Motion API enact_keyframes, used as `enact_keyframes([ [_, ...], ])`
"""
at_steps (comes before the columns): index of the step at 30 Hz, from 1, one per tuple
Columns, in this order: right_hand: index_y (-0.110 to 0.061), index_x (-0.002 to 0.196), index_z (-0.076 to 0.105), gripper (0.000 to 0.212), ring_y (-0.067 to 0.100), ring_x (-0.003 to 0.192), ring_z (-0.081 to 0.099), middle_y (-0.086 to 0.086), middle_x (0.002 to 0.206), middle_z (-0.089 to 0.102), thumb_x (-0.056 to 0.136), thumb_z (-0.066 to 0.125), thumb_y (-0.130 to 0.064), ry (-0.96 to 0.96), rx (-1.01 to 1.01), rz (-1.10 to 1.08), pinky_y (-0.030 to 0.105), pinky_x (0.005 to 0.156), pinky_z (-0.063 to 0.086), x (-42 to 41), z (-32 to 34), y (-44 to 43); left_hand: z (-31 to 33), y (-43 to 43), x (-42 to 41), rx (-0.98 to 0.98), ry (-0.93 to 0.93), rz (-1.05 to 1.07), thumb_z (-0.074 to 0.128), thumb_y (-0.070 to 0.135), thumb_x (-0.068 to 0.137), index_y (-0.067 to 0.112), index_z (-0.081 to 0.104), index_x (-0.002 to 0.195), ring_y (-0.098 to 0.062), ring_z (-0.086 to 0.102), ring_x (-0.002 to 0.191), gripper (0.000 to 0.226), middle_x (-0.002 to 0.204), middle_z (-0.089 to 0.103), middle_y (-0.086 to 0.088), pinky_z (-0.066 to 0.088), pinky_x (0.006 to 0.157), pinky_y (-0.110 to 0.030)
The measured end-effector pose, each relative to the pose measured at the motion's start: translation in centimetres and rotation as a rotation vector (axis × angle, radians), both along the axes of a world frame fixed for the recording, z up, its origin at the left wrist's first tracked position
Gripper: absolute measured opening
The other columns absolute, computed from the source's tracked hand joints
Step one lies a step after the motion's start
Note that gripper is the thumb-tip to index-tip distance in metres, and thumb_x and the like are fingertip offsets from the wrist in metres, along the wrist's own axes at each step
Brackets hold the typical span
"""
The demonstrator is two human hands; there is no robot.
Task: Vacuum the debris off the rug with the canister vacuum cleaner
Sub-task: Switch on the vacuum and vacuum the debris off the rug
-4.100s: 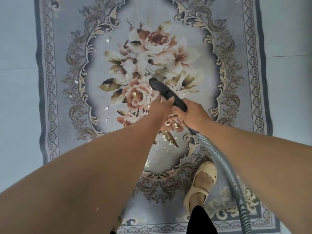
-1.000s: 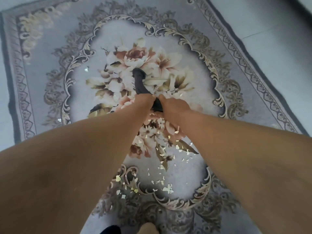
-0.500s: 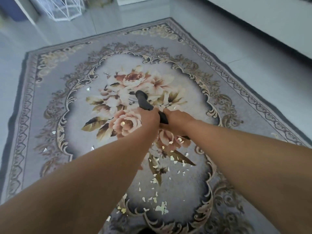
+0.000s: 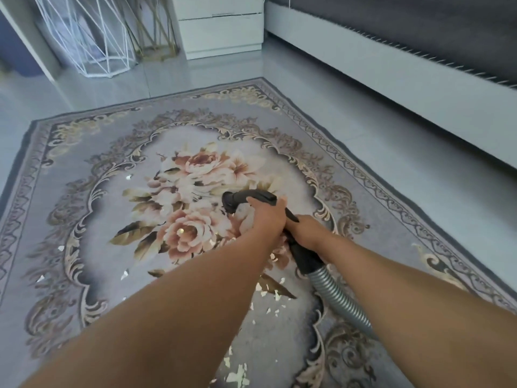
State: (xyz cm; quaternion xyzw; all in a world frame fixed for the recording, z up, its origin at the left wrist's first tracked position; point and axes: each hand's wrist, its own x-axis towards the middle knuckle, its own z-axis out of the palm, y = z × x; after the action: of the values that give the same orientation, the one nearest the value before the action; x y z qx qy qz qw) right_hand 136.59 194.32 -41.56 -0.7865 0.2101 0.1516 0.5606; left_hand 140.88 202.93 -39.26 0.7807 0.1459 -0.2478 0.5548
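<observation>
Swung sideways since a moment ago, the nozzle [image 4: 246, 198] points left over the rug's [image 4: 377, 197] centre. Both hands curl round it: left hand [image 4: 267, 217] nearer the tip, right hand [image 4: 306, 233] behind, by the hose [image 4: 335, 298]. Debris [image 4: 275, 295] lies on the rug's near part, beneath the arms.
</observation>
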Motion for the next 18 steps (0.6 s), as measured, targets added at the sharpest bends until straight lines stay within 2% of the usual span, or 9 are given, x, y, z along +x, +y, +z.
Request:
enact_keyframes([
  [3,-0.015,0.062,0.063,0.041,0.025,0.063,0.057,0.003,0.063,0.065,0.089,0.059,-0.044,-0.013,0.040,-0.045,0.041,0.072,0.053,1.4,-0.6,0.7,-0.6,0.1,1.8,-0.028,-0.067,0.043,0.051,0.033,0.098,0.011,-0.014,0.153,-0.024,0.049,0.099,0.088,0.145,0.043,-0.012,0.049,0.091,-0.036],
  [4,-0.013,0.062,0.062,0.041,0.024,0.061,0.057,0.004,0.062,0.065,0.090,0.058,-0.043,-0.002,0.083,-0.075,0.040,0.069,0.052,1.1,-0.7,0.8,-0.7,-0.2,1.8,-0.020,-0.070,0.032,0.051,0.033,0.097,0.011,-0.014,0.153,-0.024,0.050,0.097,0.088,0.145,0.043,-0.013,0.050,0.087,-0.035],
  [7,-0.009,0.065,0.059,0.040,0.025,0.060,0.056,0.010,0.064,0.063,0.094,0.055,-0.036,0.010,0.157,-0.118,0.039,0.068,0.051,-0.5,-1.7,0.5,-1.6,-0.7,0.6,0.052,-0.077,-0.031,0.049,0.034,0.098,0.013,-0.015,0.153,-0.031,0.054,0.114,0.088,0.147,0.041,-0.013,0.047,0.087,-0.035],
  [10,-0.006,0.074,0.063,0.040,0.028,0.063,0.059,0.014,0.067,0.065,0.094,0.053,-0.039,0.005,0.152,-0.126,0.044,0.069,0.053,-1.8,-2.7,-0.2,-2.1,-1.1,-0.8,0.090,-0.090,-0.065,0.048,0.038,0.098,0.016,-0.015,0.153,-0.032,0.051,0.123,0.087,0.151,0.039,-0.011,0.044,0.090,-0.034],
  [14,-0.011,0.067,0.060,0.039,0.030,0.070,0.061,0.015,0.073,0.066,0.091,0.055,-0.042,-0.024,-0.006,-0.102,0.050,0.079,0.055,-0.6,-2.9,0.8,-2.7,-0.2,0.4,0.103,-0.094,-0.091,0.049,0.041,0.097,0.017,-0.013,0.154,-0.031,0.050,0.123,0.087,0.151,0.038,-0.010,0.043,0.089,-0.033],
  [18,-0.012,0.070,0.058,0.028,0.030,0.070,0.060,0.014,0.078,0.065,0.092,0.055,-0.028,-0.011,-0.035,-0.101,0.043,0.076,0.054,2.9,-1.8,3.0,-2.4,1.5,3.6,0.066,-0.120,-0.033,0.049,0.038,0.098,0.016,-0.004,0.155,-0.034,0.052,0.120,0.082,0.150,0.037,-0.013,0.049,0.088,-0.037],
])
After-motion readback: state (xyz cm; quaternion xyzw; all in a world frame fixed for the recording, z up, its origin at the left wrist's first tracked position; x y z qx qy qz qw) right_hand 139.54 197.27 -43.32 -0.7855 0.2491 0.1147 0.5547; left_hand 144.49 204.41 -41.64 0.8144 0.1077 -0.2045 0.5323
